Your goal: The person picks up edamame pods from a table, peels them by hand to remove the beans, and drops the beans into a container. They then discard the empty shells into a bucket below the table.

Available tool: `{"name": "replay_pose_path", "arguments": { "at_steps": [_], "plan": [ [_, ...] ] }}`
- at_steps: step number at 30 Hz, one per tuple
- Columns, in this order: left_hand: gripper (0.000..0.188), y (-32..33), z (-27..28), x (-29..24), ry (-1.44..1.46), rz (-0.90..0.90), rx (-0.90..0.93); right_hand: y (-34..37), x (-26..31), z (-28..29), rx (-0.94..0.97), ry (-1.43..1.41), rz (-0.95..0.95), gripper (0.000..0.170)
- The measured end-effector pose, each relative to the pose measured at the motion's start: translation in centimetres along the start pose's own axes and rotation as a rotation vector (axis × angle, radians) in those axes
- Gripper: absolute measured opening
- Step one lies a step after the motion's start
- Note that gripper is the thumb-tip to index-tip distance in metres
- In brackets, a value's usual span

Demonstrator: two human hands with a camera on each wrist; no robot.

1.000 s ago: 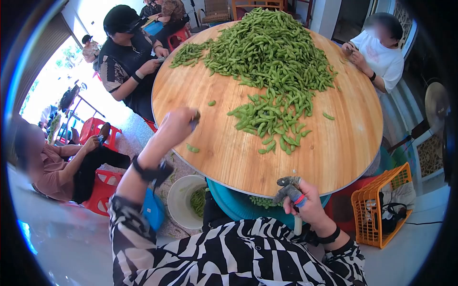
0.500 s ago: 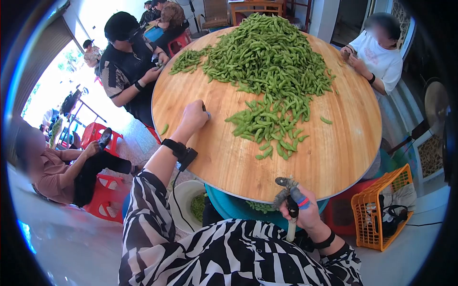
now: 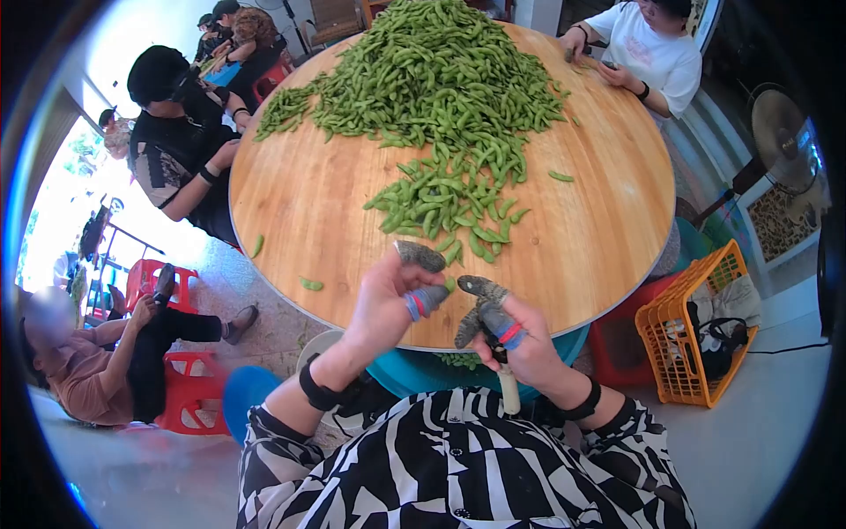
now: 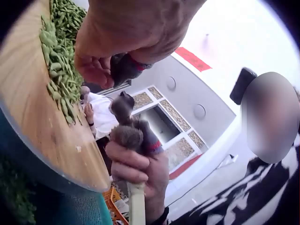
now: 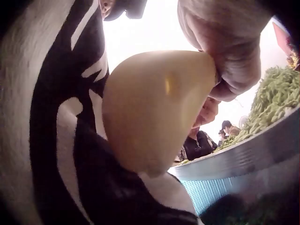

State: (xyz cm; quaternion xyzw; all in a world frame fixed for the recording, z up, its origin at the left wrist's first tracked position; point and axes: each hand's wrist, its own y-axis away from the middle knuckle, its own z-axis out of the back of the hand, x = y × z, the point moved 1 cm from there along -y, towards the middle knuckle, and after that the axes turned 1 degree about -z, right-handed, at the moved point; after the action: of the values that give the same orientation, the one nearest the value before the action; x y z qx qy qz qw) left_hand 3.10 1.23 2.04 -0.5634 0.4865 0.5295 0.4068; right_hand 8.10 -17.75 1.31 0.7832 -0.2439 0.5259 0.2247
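Observation:
My left hand [image 3: 381, 307], with grey covers on thumb and forefinger, is over the near edge of the round wooden table [image 3: 295, 189]. A small green edamame pod [image 3: 450, 285] shows at its thumb tip, pinched and mostly hidden by the fingers. Close by on the right, my right hand [image 3: 529, 348], also in grey finger covers, grips a tool by its cream handle [image 3: 509, 392]; its working end is hidden among the fingers. That handle fills much of the right wrist view. A large heap of edamame pods [image 3: 441, 97] lies beyond, with a smaller spill toward me.
Loose pods [image 3: 310, 284] lie near the table's left edge. Under the near edge is a teal basin [image 3: 397, 375]. An orange crate [image 3: 696, 326] stands to the right, near a fan [image 3: 782, 141]. People sit around the table, and another on the left by red stools [image 3: 189, 397].
My left hand has come back from the left part of the tabletop to beside my right hand, a pod at its fingertips. My right hand keeps gripping the tool. The head view has shifted.

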Motion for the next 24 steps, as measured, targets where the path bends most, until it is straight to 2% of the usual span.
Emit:
{"name": "replay_pose_path", "arguments": {
  "at_steps": [3, 5, 14, 16, 17, 19, 23, 24],
  "plan": [
    [0.035, 0.5, -1.9, 0.6, 0.020, -0.086, 0.021, 0.2, -0.2, 0.3, 0.055, 0.006, 0.001, 0.038],
    [0.034, 0.7, -2.2, 0.6, 0.005, -0.046, 0.018, 0.5, -0.5, 0.3, 0.038, -0.002, -0.001, 0.039],
    [0.033, 1.1, -2.9, 1.4, -0.003, -0.124, -0.028, 0.5, -0.7, 0.6, 0.037, -0.006, 0.004, 0.040],
    [0.034, 1.4, -3.0, 1.4, -0.062, -0.198, -0.035, 0.6, -0.6, 0.7, 0.015, 0.142, 0.054, 0.039],
    [0.034, 1.4, -3.0, 1.6, -0.062, -0.197, -0.035, 0.7, -0.5, 0.6, 0.015, 0.141, 0.054, 0.039],
    [0.034, 1.5, -3.0, 1.9, -0.128, -0.311, -0.055, 0.6, -0.4, 0.4, -0.048, 0.177, 0.058, 0.038],
    [0.039, 1.7, -3.0, 1.7, -0.019, -0.289, -0.042, 0.7, -0.5, 0.6, -0.088, 0.281, 0.134, 0.036],
    [0.037, 1.7, -3.0, 1.3, 0.098, -0.189, -0.033, 0.9, -0.2, 0.7, -0.053, 0.222, 0.086, 0.036]
  ]
}}
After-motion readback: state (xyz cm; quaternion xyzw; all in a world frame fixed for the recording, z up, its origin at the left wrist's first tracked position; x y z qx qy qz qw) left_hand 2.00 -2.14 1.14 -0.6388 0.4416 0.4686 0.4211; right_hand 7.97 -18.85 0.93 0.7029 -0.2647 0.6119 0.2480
